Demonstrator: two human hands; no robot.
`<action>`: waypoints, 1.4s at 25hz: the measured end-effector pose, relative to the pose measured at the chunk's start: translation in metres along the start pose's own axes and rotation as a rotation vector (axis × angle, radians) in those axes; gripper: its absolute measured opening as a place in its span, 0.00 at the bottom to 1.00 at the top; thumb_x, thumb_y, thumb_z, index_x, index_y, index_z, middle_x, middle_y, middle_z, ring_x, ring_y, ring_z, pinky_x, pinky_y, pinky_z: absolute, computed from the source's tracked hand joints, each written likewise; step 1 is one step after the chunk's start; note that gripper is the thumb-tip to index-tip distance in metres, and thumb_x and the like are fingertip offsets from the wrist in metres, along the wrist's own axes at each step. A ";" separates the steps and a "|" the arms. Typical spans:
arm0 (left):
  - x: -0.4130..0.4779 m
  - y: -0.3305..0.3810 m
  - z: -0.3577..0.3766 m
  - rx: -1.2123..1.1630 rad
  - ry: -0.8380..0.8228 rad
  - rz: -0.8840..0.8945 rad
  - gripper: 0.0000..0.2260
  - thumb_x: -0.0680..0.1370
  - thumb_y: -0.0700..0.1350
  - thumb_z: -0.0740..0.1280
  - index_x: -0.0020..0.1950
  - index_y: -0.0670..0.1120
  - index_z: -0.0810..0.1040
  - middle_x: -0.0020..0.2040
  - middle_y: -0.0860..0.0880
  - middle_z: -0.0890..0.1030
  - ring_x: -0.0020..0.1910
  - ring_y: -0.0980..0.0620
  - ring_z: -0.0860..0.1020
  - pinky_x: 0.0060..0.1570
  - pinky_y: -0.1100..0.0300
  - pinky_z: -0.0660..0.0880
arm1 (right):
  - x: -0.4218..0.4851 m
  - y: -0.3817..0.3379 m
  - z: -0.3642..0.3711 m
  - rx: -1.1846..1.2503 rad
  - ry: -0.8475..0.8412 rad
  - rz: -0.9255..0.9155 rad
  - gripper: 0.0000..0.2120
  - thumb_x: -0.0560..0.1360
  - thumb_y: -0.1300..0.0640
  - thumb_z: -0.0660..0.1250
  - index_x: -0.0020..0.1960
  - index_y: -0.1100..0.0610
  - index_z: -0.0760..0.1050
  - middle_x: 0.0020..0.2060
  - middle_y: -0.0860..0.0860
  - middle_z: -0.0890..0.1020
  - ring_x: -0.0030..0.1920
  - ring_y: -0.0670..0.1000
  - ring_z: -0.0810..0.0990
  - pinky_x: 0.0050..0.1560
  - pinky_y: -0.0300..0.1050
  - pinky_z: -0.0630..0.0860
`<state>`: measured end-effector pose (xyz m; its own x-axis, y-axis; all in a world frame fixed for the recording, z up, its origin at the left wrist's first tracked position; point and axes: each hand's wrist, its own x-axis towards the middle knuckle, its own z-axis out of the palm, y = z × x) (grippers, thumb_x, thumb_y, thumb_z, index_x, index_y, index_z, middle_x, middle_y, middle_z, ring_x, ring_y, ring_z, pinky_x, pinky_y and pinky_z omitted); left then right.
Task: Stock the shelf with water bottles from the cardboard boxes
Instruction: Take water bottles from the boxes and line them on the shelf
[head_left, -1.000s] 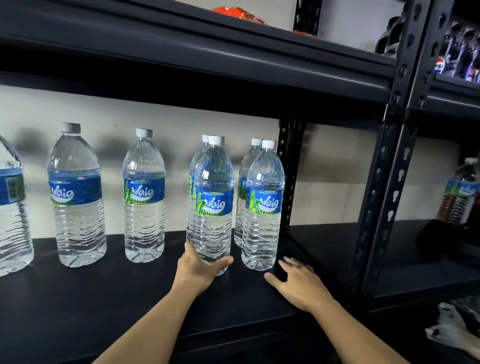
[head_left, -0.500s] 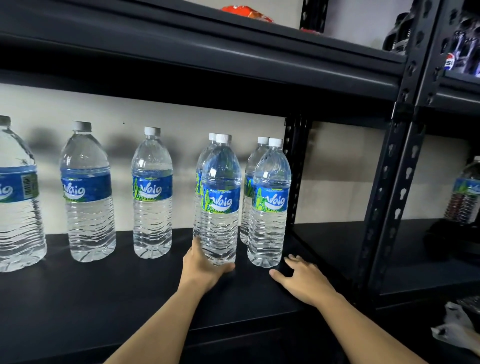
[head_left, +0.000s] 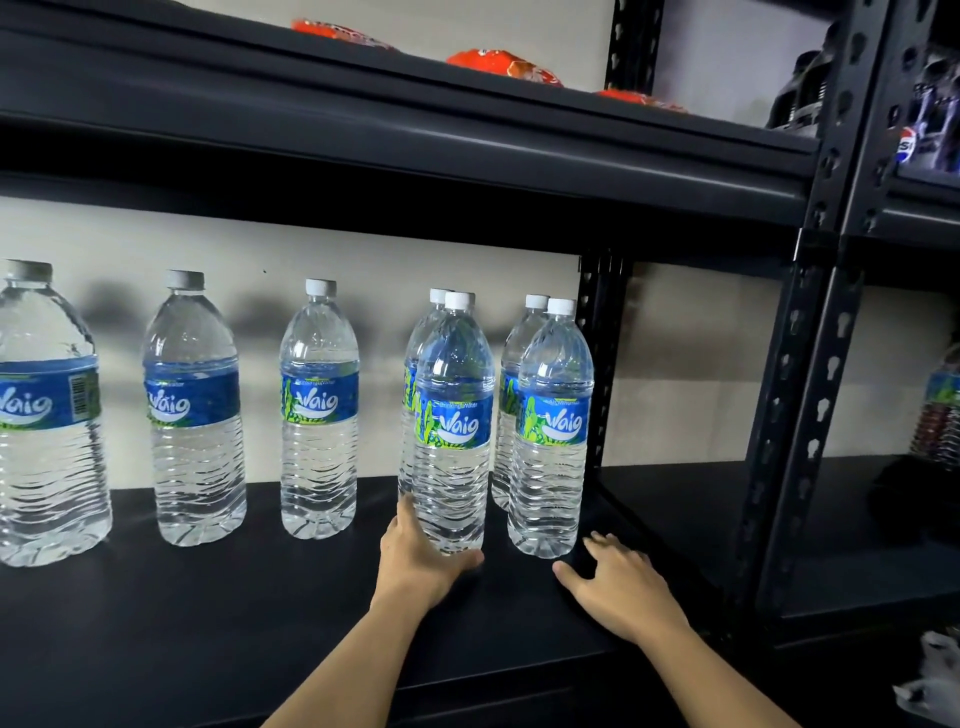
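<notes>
Mostly hidden, rear bottle stands behind front bottle held by left hand.

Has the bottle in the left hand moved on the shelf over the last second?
No. The held bottle keeps its gap to the front bottle on its right; only the camera shifted.

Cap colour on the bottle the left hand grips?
White cap on that bottle, best in the head view.
</notes>
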<state>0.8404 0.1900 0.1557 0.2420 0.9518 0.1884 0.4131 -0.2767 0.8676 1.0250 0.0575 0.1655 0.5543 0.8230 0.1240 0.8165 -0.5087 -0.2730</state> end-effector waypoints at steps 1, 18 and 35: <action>0.000 0.001 -0.001 0.003 -0.015 -0.010 0.45 0.60 0.50 0.83 0.71 0.48 0.64 0.65 0.48 0.74 0.67 0.47 0.72 0.66 0.54 0.71 | -0.001 0.000 -0.001 0.002 0.017 0.000 0.36 0.79 0.35 0.55 0.79 0.54 0.58 0.79 0.48 0.58 0.79 0.51 0.56 0.76 0.48 0.53; -0.113 -0.045 -0.130 0.017 -0.227 0.156 0.17 0.76 0.42 0.73 0.64 0.47 0.77 0.58 0.52 0.82 0.61 0.55 0.79 0.63 0.64 0.74 | -0.059 -0.036 0.015 0.127 0.213 0.108 0.21 0.80 0.43 0.59 0.66 0.52 0.77 0.65 0.51 0.79 0.65 0.55 0.75 0.63 0.49 0.70; -0.278 -0.330 -0.330 0.234 0.456 -0.698 0.15 0.76 0.38 0.63 0.64 0.42 0.74 0.62 0.40 0.78 0.63 0.40 0.74 0.62 0.53 0.69 | -0.260 -0.364 0.201 0.446 -0.238 -0.694 0.12 0.74 0.52 0.66 0.58 0.46 0.75 0.43 0.43 0.80 0.44 0.48 0.79 0.46 0.48 0.78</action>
<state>0.3469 0.0605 -0.0315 -0.4892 0.8605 -0.1422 0.5186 0.4181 0.7458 0.5511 0.0799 0.0411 -0.1361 0.9677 0.2121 0.7910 0.2350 -0.5649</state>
